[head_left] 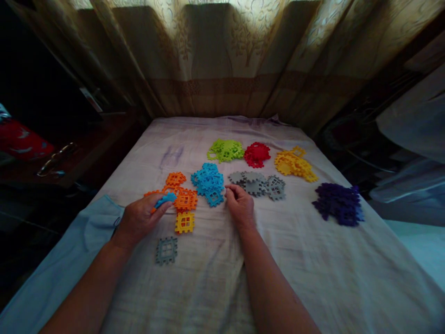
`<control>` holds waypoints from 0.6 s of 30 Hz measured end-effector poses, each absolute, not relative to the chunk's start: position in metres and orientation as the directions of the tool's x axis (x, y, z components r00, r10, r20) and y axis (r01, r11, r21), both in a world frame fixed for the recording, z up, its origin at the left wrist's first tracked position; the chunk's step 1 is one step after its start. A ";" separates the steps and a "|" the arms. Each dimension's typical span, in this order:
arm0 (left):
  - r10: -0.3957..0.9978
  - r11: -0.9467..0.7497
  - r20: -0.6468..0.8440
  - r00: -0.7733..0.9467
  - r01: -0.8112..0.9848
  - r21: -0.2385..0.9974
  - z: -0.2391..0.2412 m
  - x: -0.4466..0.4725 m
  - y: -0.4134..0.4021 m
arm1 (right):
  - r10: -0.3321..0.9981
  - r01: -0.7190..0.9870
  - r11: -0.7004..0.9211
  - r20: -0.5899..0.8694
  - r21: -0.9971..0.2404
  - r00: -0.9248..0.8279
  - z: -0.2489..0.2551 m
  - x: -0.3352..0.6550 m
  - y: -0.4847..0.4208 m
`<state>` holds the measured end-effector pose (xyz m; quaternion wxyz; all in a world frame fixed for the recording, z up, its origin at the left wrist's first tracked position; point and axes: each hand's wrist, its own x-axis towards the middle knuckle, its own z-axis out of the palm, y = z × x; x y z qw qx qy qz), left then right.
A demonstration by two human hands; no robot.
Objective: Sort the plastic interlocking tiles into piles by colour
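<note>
My left hand (139, 218) is closed on a light blue plastic tile (165, 200), beside a pile of orange tiles (182, 195). Resting on the cloth, my right hand (239, 204) has its fingers curled, between the blue tile pile (208, 181) and the grey tile pile (259, 184); what it holds, if anything, is hidden. A single yellow tile (184, 222) and a single grey tile (166, 250) lie near my left hand.
Further piles lie on the pale cloth-covered bed (313, 260): green (225, 150), red (256, 154), yellow (294, 164) and dark purple (338, 203). A curtain (222, 60) hangs behind. Dark furniture (69, 153) stands left, and a light blue cloth (62, 264) drapes the bed's left edge.
</note>
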<state>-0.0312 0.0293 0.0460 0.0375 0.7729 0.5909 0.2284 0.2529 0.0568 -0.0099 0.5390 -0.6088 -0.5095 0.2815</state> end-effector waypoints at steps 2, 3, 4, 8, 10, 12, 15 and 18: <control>0.915 -0.354 0.318 0.250 0.873 0.334 0.049 -0.014 0.038 | 0.924 0.315 0.102 0.207 -0.944 0.320 -0.010 0.253 0.057; 0.903 -0.389 0.326 0.281 0.857 0.339 0.050 -0.005 0.043 | 0.925 0.315 0.102 0.206 -0.944 0.319 -0.009 0.253 0.057; 0.891 -0.421 0.333 0.310 0.839 0.344 0.051 0.006 0.050 | 0.926 0.314 0.102 0.205 -0.944 0.316 -0.009 0.253 0.057; 0.878 -0.460 0.311 0.363 0.818 0.344 0.052 0.043 0.082 | 0.926 0.325 0.101 0.208 -0.940 0.314 -0.010 0.254 0.057; 0.882 -0.452 0.318 0.347 0.812 0.368 0.052 0.056 0.095 | 0.927 0.328 0.100 0.208 -0.939 0.313 -0.010 0.254 0.058; 0.885 -0.446 0.330 0.328 0.798 0.405 0.053 0.062 0.102 | 0.927 0.330 0.101 0.209 -0.939 0.312 -0.011 0.254 0.058; 0.891 -0.438 0.325 0.316 0.785 0.437 0.053 0.056 0.095 | 0.928 0.334 0.103 0.212 -0.937 0.307 -0.012 0.254 0.059; 0.909 -0.397 0.307 0.280 0.805 0.440 0.050 0.032 0.068 | 0.930 0.333 0.102 0.208 -0.938 0.303 -0.013 0.254 0.060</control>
